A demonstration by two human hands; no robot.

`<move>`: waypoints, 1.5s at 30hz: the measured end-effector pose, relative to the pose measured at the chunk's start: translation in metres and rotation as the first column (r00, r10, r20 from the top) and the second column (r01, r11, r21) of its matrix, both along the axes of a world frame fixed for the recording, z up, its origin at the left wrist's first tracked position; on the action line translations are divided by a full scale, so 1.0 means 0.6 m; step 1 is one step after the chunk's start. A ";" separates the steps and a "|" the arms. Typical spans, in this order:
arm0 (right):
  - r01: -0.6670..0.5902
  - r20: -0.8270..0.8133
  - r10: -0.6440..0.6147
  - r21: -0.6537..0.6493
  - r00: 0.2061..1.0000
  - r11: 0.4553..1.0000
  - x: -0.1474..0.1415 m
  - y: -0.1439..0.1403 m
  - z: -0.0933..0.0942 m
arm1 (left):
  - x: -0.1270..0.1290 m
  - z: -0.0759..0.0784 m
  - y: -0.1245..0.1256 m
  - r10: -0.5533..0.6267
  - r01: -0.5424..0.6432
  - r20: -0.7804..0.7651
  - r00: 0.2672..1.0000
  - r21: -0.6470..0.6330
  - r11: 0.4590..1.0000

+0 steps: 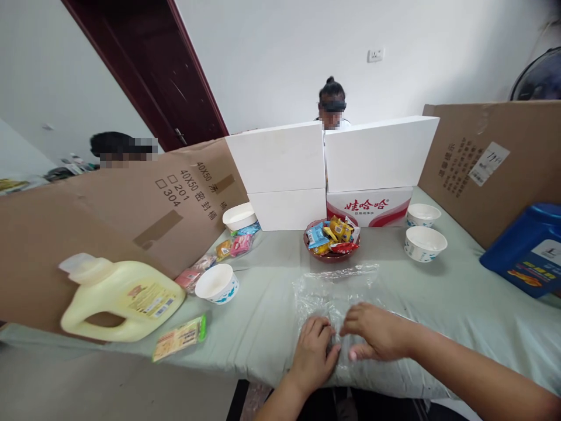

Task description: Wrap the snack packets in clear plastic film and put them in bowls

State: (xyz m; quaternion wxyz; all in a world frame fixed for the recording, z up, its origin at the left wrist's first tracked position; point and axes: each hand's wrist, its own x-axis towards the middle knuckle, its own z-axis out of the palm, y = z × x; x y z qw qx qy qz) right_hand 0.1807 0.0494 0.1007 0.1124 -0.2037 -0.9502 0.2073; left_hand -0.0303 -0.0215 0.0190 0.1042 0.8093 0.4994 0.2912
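A clear plastic bag [333,292] lies flat on the pale green tablecloth [460,298] in front of me. My left hand [313,351] and my right hand [372,333] both pinch the bag's near edge, fingers curled on the film. Just beyond the bag stands a dark red bowl [331,238] heaped with wrapped snacks.
A yellow jug [120,298] lies at the left beside a green snack packet [179,338], a white paper bowl [218,283] and loose snacks [232,247]. More white bowls [425,242] and a blue container [528,248] sit right. Cardboard walls and white boxes [333,161] enclose the table; two people sit behind them.
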 end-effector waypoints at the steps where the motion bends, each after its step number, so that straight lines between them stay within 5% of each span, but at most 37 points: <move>1: 0.020 0.041 -0.019 -0.021 0.999 1.000 0.019 -0.018 -0.005 | -0.004 0.004 -0.004 -0.014 0.014 -0.015 1.000 -0.025 1.000; 4: 0.152 0.104 -0.144 -0.077 0.984 0.985 0.083 -0.049 -0.025 | -0.025 0.013 -0.020 -0.085 0.073 -0.094 0.992 -0.121 0.990; 9: 0.179 0.190 -0.159 -0.088 0.969 0.980 0.145 -0.097 -0.087 | -0.083 0.015 -0.039 -0.212 0.156 -0.220 0.952 -0.246 0.957; 15: 0.234 0.050 -0.260 0.304 0.964 0.924 0.134 -0.166 -0.154 | -0.124 0.011 -0.051 -0.264 0.174 -0.263 0.928 -0.321 0.931; 18: 0.203 -0.048 -0.207 0.502 0.977 0.841 0.109 -0.182 -0.156 | -0.122 0.012 -0.055 -0.295 0.163 -0.292 0.910 -0.402 0.901; 21: 0.131 -0.098 -0.092 0.541 0.991 0.831 0.070 -0.190 -0.146 | -0.112 0.018 -0.054 -0.312 0.146 -0.308 0.899 -0.460 0.876; 25: 0.059 -0.139 -0.001 0.412 0.990 0.909 0.032 -0.190 -0.128 | -0.112 0.031 -0.050 -0.327 0.161 -0.302 0.895 -0.465 0.871; 28: 0.161 -0.219 -0.141 0.079 0.966 0.984 0.037 -0.184 -0.123 | -0.126 0.046 -0.054 -0.297 0.157 -0.290 0.910 -0.422 0.893; 30: 0.301 -0.240 -0.348 -0.212 0.906 0.930 0.052 -0.180 -0.124 | -0.137 0.061 -0.059 -0.275 0.155 -0.243 0.930 -0.419 0.895; 32: 0.375 -0.200 -0.493 -0.434 0.847 0.819 0.069 -0.177 -0.124 | -0.146 0.078 -0.063 -0.253 0.159 -0.144 0.957 -0.469 0.869; 35: 0.342 -0.166 -0.537 -0.609 0.827 0.716 0.081 -0.171 -0.121 | -0.156 0.099 -0.060 -0.143 0.139 0.042 0.989 -0.606 0.783; 39: 0.413 -0.167 -0.631 -0.625 0.758 0.662 0.068 -0.145 -0.118 | -0.169 0.104 -0.020 0.042 0.177 0.284 0.958 -0.700 0.691; 42: 0.556 -0.143 -0.726 -0.551 0.672 0.623 0.046 -0.113 -0.125 | -0.177 0.085 0.030 0.125 0.239 0.435 0.892 -0.687 0.686; 45: 0.711 -0.040 -0.792 -0.416 0.609 0.567 0.028 -0.084 -0.135 | -0.178 0.059 0.073 0.193 0.150 0.405 0.894 -0.676 0.721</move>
